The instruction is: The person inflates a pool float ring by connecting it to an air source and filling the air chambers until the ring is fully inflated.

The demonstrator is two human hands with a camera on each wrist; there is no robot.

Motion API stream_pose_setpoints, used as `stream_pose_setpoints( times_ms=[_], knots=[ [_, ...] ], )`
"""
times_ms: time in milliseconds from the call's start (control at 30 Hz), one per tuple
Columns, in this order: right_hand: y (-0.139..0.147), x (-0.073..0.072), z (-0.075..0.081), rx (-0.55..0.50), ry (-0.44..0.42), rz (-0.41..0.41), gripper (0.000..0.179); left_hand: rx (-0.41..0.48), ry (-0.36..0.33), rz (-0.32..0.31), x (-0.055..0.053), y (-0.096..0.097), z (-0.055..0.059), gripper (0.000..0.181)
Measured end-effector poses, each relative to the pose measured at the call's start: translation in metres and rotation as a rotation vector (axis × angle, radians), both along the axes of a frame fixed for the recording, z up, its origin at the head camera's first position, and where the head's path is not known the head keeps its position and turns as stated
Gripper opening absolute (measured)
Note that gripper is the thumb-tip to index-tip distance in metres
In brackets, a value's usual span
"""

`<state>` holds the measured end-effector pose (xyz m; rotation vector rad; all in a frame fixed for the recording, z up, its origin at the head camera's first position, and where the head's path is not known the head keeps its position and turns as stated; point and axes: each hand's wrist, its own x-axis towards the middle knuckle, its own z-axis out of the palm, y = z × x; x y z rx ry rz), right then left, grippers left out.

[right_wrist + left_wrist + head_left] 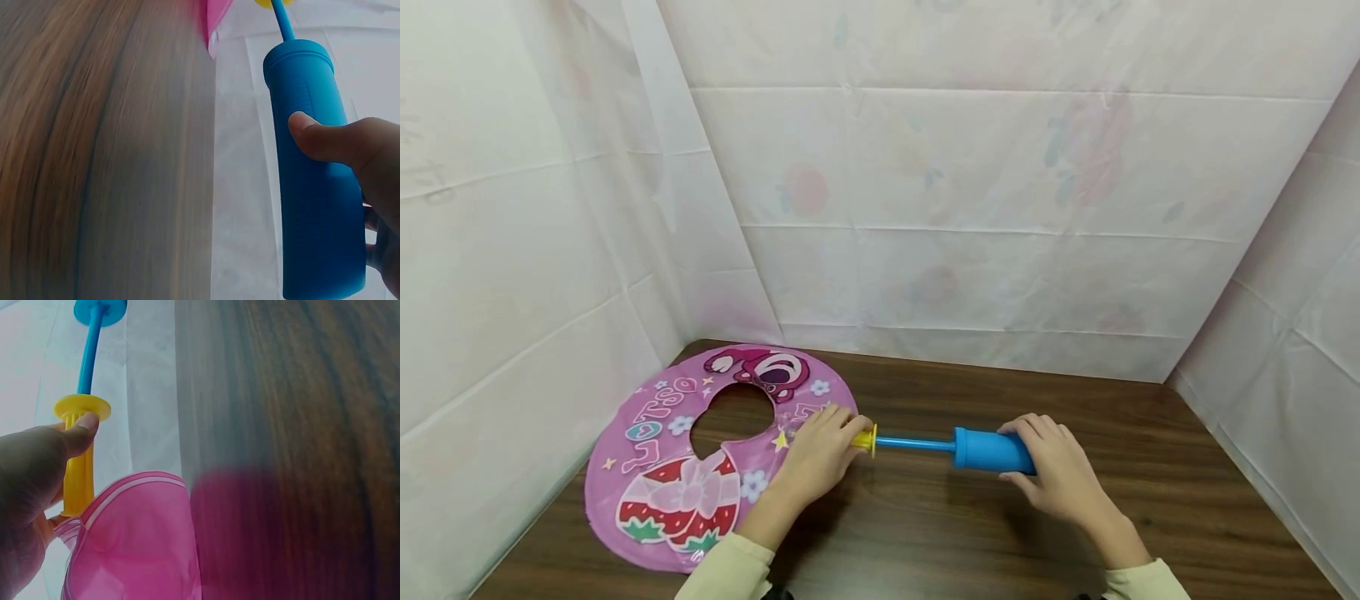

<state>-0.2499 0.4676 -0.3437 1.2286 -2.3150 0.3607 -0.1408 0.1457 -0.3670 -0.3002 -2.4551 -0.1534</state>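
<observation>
A hand pump lies level between my two hands, its blue rod (916, 444) drawn well out of the blue barrel (992, 451). My left hand (820, 450) grips the yellow end piece (79, 469), thumb just below its round flange. Around the barrel (315, 187) curl the thumb and fingers of my right hand (1056, 467). A pink swim ring (606, 492), looking flat and soft, lies under and beside the left hand. In the left wrist view the ring's edge (140, 531) comes up against the yellow piece's lower end; whether they are joined cannot be seen.
Dark wood-grain tabletop (1187, 467) spreads beneath everything. A pale printed cloth (970, 192) hangs behind the table, with more cloth walls on the left (512, 275) and right (1300, 358). The swim ring takes up the table's left side.
</observation>
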Motion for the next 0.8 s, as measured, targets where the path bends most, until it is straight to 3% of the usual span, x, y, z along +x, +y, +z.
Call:
stream_pose_setpoints(
  times_ms=[333, 567, 800],
  knots=[
    [0.020, -0.001, 0.004, -0.007, 0.011, -0.002, 0.062, -0.015, -0.012, -0.006, 0.002, -0.001, -0.003, 0.032],
    [0.016, -0.002, 0.001, -0.014, -0.004, 0.005, 0.060, -0.006, -0.049, 0.011, -0.001, 0.004, -0.003, 0.033],
    [0.004, 0.001, -0.007, -0.012, -0.016, 0.000, 0.060, -0.045, -0.006, 0.014, -0.004, 0.007, -0.005, 0.031]
  ],
)
